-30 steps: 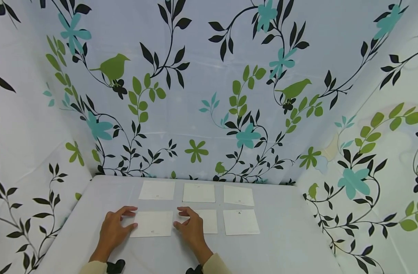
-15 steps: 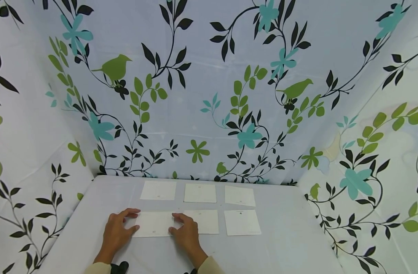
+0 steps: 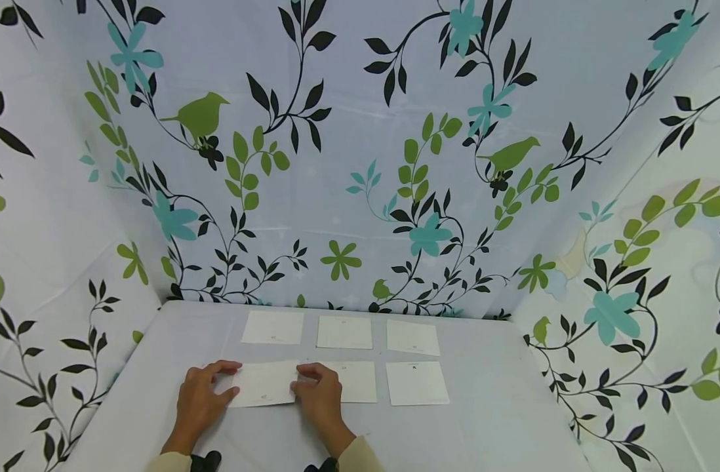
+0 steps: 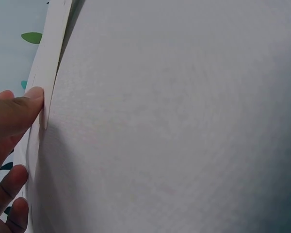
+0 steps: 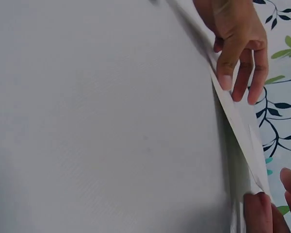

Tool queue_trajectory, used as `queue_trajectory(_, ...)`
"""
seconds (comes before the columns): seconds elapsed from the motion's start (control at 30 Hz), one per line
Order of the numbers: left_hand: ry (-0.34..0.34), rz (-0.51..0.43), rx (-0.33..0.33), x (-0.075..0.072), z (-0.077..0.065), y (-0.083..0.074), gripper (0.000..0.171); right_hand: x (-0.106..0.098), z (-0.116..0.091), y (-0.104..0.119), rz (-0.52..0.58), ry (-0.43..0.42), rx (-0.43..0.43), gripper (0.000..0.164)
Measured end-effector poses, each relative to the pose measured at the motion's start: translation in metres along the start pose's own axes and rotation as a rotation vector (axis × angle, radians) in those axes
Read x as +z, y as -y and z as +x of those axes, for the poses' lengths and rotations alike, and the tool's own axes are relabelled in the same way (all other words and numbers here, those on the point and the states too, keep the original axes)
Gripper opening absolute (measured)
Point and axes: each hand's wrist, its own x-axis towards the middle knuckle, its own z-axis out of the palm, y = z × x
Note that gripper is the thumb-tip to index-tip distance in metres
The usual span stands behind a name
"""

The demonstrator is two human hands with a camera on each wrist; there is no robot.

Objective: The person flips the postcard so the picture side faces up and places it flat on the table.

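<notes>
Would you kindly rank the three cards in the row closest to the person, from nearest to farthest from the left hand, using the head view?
1. Left card: directly beside the left hand.
2. Middle card: partly behind the right hand.
3. Right card: at the row's right end.

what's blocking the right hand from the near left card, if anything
Nothing visible: the right hand grips that white card at its right edge, which is raised off the table.
</notes>
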Motion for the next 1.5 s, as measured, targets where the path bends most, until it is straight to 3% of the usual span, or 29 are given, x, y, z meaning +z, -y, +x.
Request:
queue_trajectory(0.23, 0.012, -0.007, -0.009, -0.002, 0.0, -0.002, 0.049, 0.001, 0.002, 0.006, 0.047, 0.008, 0.059, 0.016)
queue_trajectory(0.6, 0.072, -0.021, -0.047, -0.009, 0.0, 0.005, 0.035, -0.004, 0.007, 0.001, 0.098, 0.028, 0.107, 0.014)
queue_trajectory(0.8, 0.074, -0.065, 0.014, -0.016, 0.002, 0.005, 0.023, -0.008, 0.007, 0.004, 0.158, 0.054, 0.127, 0.014)
queue_trajectory(1.0, 0.046, -0.109, 0.061, -0.023, 0.003, 0.004, 0.018, -0.01, 0.008, 0.007, 0.181, 0.086, 0.12, 0.014)
queue_trajectory(1.5, 0.136, -0.146, -0.014, -0.039, 0.008, -0.004, 0.026, -0.022, 0.013, 0.012, 0.192, 0.197, 0.067, 0.014)
